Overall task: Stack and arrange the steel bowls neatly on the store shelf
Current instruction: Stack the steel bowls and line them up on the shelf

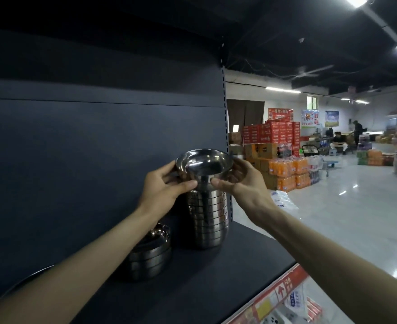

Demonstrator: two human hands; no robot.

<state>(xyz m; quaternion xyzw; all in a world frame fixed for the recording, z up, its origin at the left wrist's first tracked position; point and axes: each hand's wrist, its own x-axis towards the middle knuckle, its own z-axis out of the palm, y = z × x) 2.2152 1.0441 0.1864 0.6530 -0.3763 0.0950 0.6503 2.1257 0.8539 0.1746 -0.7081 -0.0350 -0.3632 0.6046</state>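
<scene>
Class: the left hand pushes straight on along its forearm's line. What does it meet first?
The left hand grips the steel bowl over the tall stack; pushed on with it, the shelf's back panel probably comes first, though depth is unclear.

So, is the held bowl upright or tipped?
Tipped toward the camera: the bowl shows its inside. The left hand and right hand grip its sides above the tall stack.

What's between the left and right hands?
A single steel bowl, held by left hand and right hand over the tall bowl stack. Head view.
</scene>
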